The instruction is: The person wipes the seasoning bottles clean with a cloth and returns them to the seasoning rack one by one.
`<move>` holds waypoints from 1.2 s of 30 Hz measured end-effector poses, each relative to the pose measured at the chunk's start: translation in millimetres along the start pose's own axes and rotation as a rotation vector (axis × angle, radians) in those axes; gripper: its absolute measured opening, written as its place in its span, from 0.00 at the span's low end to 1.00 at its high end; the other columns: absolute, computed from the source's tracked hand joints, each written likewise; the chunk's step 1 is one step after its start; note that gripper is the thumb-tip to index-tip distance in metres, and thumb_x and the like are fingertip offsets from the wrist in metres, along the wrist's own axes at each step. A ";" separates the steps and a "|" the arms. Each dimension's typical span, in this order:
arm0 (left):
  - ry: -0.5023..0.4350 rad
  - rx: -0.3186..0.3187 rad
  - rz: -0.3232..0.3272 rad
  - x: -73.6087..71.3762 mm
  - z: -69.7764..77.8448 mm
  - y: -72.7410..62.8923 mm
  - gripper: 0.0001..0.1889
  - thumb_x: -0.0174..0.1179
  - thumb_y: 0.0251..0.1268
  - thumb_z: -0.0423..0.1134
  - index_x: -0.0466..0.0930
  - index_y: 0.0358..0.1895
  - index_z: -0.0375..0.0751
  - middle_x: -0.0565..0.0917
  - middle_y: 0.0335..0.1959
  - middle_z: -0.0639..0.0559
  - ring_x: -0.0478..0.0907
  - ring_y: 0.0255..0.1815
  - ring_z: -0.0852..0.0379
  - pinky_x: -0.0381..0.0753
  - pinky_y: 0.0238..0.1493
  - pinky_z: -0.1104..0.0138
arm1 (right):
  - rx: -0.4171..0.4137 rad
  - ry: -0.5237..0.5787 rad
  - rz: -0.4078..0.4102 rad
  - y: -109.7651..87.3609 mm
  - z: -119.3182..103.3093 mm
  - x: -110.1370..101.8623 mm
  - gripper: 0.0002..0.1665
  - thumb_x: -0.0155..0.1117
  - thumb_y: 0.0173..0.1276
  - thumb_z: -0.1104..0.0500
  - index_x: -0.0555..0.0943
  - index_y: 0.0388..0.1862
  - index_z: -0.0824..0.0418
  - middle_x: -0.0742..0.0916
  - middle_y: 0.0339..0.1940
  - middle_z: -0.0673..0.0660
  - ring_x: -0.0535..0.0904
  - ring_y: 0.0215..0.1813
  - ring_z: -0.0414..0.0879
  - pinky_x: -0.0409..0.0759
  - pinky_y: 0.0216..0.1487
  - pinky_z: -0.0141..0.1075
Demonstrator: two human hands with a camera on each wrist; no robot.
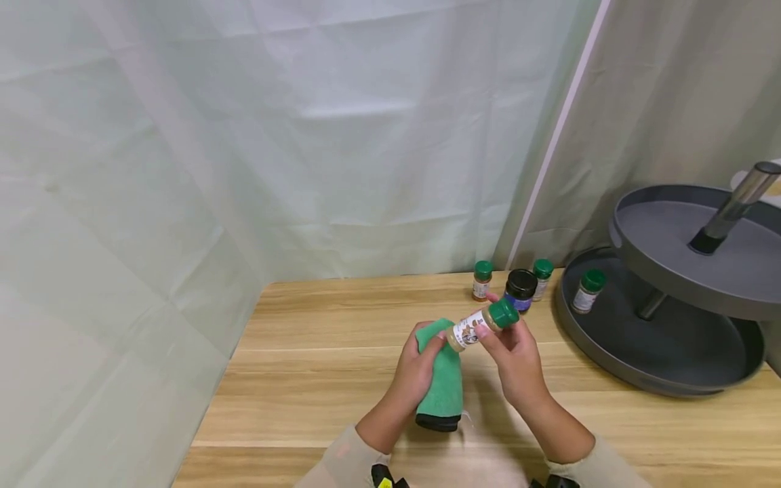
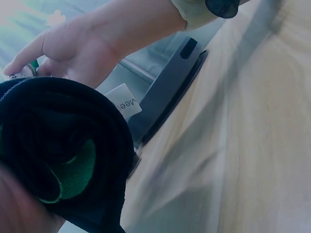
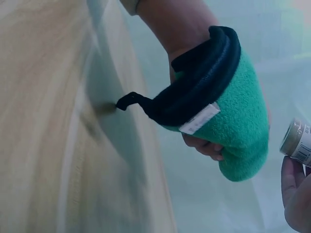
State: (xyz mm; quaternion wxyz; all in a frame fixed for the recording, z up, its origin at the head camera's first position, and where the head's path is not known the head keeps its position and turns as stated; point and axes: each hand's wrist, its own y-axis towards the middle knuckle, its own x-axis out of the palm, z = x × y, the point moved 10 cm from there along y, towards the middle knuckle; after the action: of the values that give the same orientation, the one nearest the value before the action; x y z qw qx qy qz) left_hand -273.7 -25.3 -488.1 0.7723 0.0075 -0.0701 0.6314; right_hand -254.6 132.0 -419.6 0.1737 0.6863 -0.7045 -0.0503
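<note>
I am pinching a green-capped spice bottle (image 1: 465, 333) between the thumb and fingers of my right hand (image 1: 520, 366); the bottle is tilting, cap end up and to the right, above the tabletop (image 1: 305, 386). My left hand (image 1: 415, 371) is clamping a rolled green cloth (image 1: 448, 388), its black-edged end pointing back toward me. Both hands are working close together — the bottle's base is sitting just beside the upper end of the cloth, and I cannot tell whether the two are touching.

Step in hand, as I judge it: bringing bottle and cloth together for wiping. The next move is probably calling for a steady right-hand grip, cloth pressing on the glass, and slow turning of the bottle.

Near the back edge, two more green-capped bottles (image 1: 482, 279) and a black-lidded jar (image 1: 521, 286) are standing by. Another bottle (image 1: 587, 295) is occupying the lower tier of the grey two-tier tray (image 1: 689, 349) on my right.
</note>
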 end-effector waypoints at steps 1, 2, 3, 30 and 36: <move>0.010 -0.001 0.008 -1.6 -0.3 1.1 0.19 0.55 0.76 0.52 0.71 0.60 0.45 0.82 0.41 0.51 0.81 0.36 0.58 0.83 0.37 0.64 | -0.007 0.006 0.005 0.6 -1.4 -1.4 0.31 0.58 0.73 0.72 0.67 0.72 0.57 0.82 0.51 0.48 0.82 0.51 0.37 0.82 0.54 0.29; 0.017 -0.001 0.017 -3.4 0.0 1.9 0.20 0.56 0.75 0.53 0.71 0.60 0.45 0.82 0.41 0.51 0.82 0.36 0.58 0.83 0.37 0.63 | -0.015 0.011 0.010 1.3 -2.8 -2.8 0.32 0.58 0.72 0.73 0.67 0.72 0.57 0.82 0.50 0.48 0.82 0.51 0.37 0.83 0.53 0.29; 0.025 -0.002 0.029 -5.8 0.2 2.6 0.20 0.57 0.75 0.53 0.71 0.60 0.45 0.82 0.41 0.51 0.82 0.36 0.58 0.83 0.37 0.63 | -0.021 0.015 0.019 1.9 -4.1 -4.7 0.31 0.58 0.71 0.74 0.68 0.70 0.56 0.83 0.49 0.48 0.83 0.49 0.37 0.83 0.52 0.30; 0.066 -0.072 0.105 -44.6 -15.0 -5.4 0.26 0.59 0.71 0.60 0.71 0.62 0.49 0.78 0.42 0.51 0.78 0.40 0.55 0.80 0.41 0.63 | -0.079 -0.009 0.239 22.5 -25.4 -84.1 0.26 0.61 0.68 0.76 0.74 0.63 0.61 0.83 0.51 0.50 0.81 0.52 0.38 0.80 0.54 0.23; 0.050 -0.099 0.151 -57.6 -28.2 -5.3 0.26 0.59 0.70 0.60 0.71 0.62 0.48 0.79 0.43 0.51 0.79 0.39 0.55 0.81 0.40 0.63 | -0.090 -0.030 0.269 23.0 -31.3 -109.2 0.26 0.60 0.68 0.77 0.74 0.64 0.63 0.83 0.51 0.50 0.80 0.50 0.38 0.79 0.51 0.23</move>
State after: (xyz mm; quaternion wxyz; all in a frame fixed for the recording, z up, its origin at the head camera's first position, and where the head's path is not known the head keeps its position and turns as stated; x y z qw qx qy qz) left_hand -276.9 -79.6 -522.4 0.7235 -0.0518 -0.0824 0.6834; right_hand -266.9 246.0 -402.4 0.1989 0.5765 -0.7896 -0.0682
